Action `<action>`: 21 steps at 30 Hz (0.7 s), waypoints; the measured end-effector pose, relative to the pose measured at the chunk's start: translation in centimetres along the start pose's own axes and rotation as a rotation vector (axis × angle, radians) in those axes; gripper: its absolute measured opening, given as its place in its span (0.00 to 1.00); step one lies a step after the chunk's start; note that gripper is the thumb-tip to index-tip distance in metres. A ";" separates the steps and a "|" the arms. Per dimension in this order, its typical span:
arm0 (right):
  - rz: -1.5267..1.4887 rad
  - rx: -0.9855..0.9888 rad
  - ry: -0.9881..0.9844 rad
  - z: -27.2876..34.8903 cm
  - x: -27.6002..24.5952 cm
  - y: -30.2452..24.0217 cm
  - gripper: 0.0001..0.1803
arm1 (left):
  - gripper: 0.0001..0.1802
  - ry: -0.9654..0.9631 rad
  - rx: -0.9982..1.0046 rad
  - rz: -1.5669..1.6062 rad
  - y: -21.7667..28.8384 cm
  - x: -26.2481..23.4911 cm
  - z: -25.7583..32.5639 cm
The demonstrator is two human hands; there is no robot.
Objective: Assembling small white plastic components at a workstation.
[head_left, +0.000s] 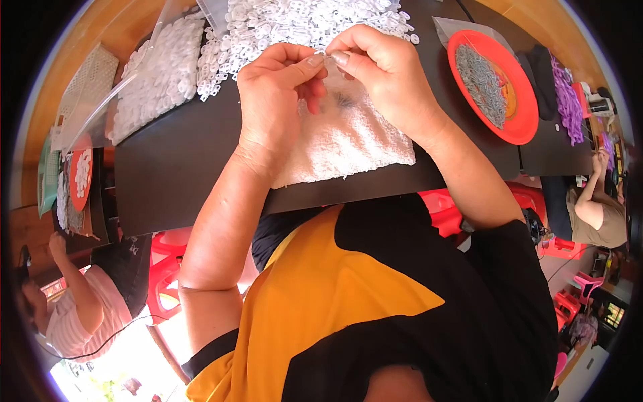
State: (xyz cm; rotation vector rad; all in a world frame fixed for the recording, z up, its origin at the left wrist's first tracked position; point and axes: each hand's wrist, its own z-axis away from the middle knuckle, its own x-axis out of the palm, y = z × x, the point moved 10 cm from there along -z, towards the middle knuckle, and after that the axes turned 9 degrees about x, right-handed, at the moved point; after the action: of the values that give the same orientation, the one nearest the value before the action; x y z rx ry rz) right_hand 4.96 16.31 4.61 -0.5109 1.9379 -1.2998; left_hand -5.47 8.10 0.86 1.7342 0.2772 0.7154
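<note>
My left hand [276,80] and my right hand [385,70] meet fingertip to fingertip above a pale towel [348,144]. Thumb and forefinger are pinched together on each hand. A tiny white piece [321,53] seems to show where the fingertips meet, mostly covered by them. Whether the right fingers grip that same piece or another small part, I cannot make out. On the towel below lies a small cluster of thin dark grey parts [344,100]. Just beyond my hands spreads a heap of small white plastic pieces [281,27], many with holes.
A red plate [526,120] of thin grey metal parts [479,84] stands to the right on the dark table [174,181]. At left is a clear bag of white pieces [161,74]. Purple strips [568,100] lie farther right. Other people sit at left [87,308] and right [596,208].
</note>
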 end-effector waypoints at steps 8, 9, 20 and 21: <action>0.336 -0.287 0.155 0.5 -0.5 -2.4 0.06 | 0.04 -0.019 -0.039 -0.029 -0.2 0.0 -0.4; 0.337 -0.287 0.155 0.5 -0.5 -2.4 0.06 | 0.04 -0.020 -0.039 -0.027 -0.2 0.1 -0.5; 0.392 -0.274 0.198 0.8 0.4 -1.8 0.07 | 0.05 0.006 -0.027 -0.109 -1.0 0.0 0.1; 0.390 -0.272 0.195 0.8 0.6 -1.6 0.07 | 0.05 0.009 -0.029 -0.109 -1.2 -0.1 0.1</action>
State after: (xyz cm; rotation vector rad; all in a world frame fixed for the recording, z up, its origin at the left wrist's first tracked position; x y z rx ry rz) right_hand 5.05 14.78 5.71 -0.1227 2.2534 -0.8692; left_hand -5.25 8.32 -0.27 1.6750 0.3636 0.6449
